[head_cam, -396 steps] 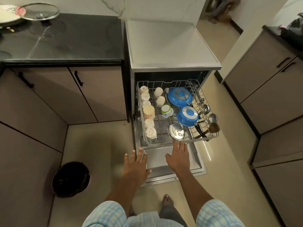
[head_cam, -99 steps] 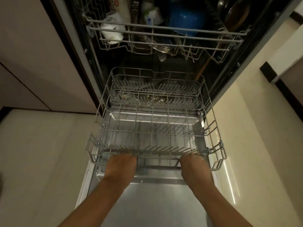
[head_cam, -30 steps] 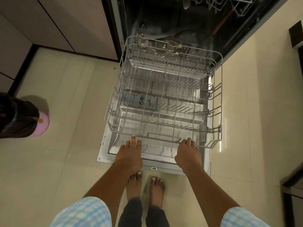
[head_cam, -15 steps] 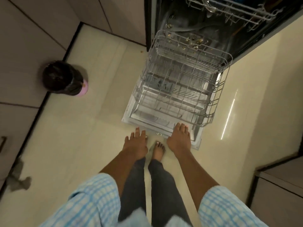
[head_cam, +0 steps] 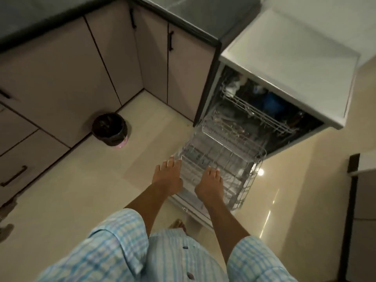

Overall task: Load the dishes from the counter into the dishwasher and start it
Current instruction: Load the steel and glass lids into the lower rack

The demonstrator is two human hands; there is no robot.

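Observation:
The white dishwasher [head_cam: 284,58] stands open at the right. Its bare wire lower rack [head_cam: 227,157] is pulled out over the lowered door [head_cam: 200,212]. The upper rack [head_cam: 256,112] sits pushed in, with blue pans and white cups dimly seen on it. My left hand [head_cam: 167,176] hangs above the rack's near left corner, fingers straight and spread, holding nothing. My right hand [head_cam: 210,184] hovers over the rack's front part, fingers also straight, holding nothing.
A black bin [head_cam: 109,129] with a pink base stands on the tiled floor at the left. Beige cabinets [head_cam: 114,58] under a dark counter [head_cam: 193,15] run along the back and left. Another cabinet [head_cam: 364,190] edges in at the right.
Both hands have let go of the lower rack and lifted away from its front edge. My view has risen and swung left, bringing the counter and cabinets into sight.

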